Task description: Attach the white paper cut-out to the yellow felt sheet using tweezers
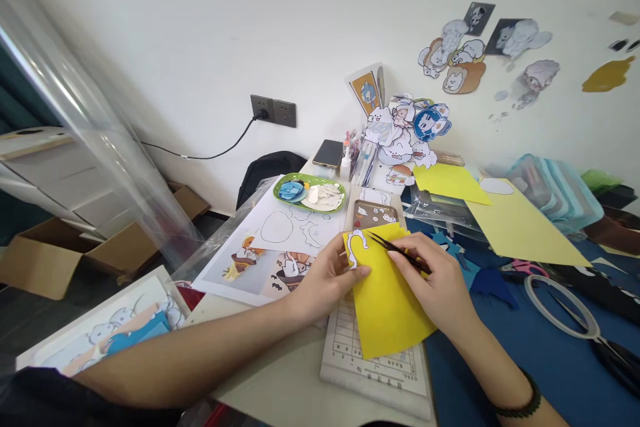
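My left hand (327, 277) pinches the upper left edge of a yellow paper sheet (387, 307), holding a small white cut-out shape (354, 245) against its corner. My right hand (440, 287) rests on the same sheet and grips thin black tweezers (397, 249), whose tips point left toward the white cut-out. The sheet lies over a white gridded cutting mat (373, 360) at the table's near edge.
A green plate (309, 192) of paper scraps, printed cartoon sheets (273, 253), a phone (328, 153), a glue bottle (345, 163), more yellow paper (520, 223), a tape ring (560, 297) and scissors (613, 353) crowd the table. Cardboard boxes (55, 257) sit on the floor at left.
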Demonstrator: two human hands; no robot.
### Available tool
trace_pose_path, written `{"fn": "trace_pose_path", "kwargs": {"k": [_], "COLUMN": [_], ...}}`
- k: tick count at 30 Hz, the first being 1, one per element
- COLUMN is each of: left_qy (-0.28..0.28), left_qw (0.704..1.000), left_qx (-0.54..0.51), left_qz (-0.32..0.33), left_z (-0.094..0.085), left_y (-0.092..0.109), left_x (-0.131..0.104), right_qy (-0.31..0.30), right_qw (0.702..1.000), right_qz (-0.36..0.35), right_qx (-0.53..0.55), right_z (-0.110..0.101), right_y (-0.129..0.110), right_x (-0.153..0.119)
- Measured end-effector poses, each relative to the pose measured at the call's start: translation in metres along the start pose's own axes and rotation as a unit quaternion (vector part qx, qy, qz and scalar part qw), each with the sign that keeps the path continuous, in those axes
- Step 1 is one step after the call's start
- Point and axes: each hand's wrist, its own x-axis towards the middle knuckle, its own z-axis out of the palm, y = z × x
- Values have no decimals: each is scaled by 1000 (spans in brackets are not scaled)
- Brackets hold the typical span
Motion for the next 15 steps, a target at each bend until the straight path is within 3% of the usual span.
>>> {"fn": "trace_pose_path", "kwargs": {"k": [15], "left_qy": [-10], "left_qw": [1000], "left_qx": [15], "left_qz": [4], "left_z": [-1], "left_y": [-2], "left_x": [-1], "right_qy": [31], "right_qw": [992], "right_qz": [-78], "right_qx": [-90], "right_z": [2], "right_y": [-2], "right_x": [-4]}}
